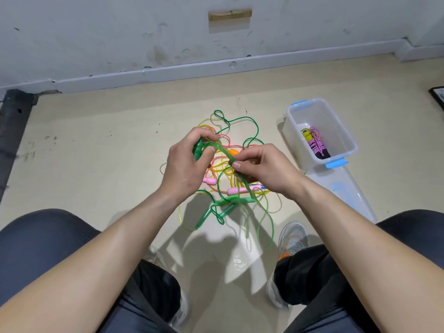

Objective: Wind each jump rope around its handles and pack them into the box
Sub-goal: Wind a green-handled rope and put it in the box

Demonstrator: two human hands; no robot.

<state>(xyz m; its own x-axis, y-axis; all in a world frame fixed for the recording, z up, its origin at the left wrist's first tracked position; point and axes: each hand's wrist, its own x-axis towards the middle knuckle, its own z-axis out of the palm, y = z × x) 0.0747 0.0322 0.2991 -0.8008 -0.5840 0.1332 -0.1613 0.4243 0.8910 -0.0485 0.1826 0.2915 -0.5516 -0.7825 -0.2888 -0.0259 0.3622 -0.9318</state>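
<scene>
Left of the box, green handles are gripped by the left hand so the green rope (pinched by the right hand) can be wound on. A purple rope is packed inside.

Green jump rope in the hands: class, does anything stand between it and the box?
Nothing blocks the open box; its lid lies beside it and one wound purple rope lies inside. But the green jump rope hangs down over the tangled pile and may snag.
</scene>
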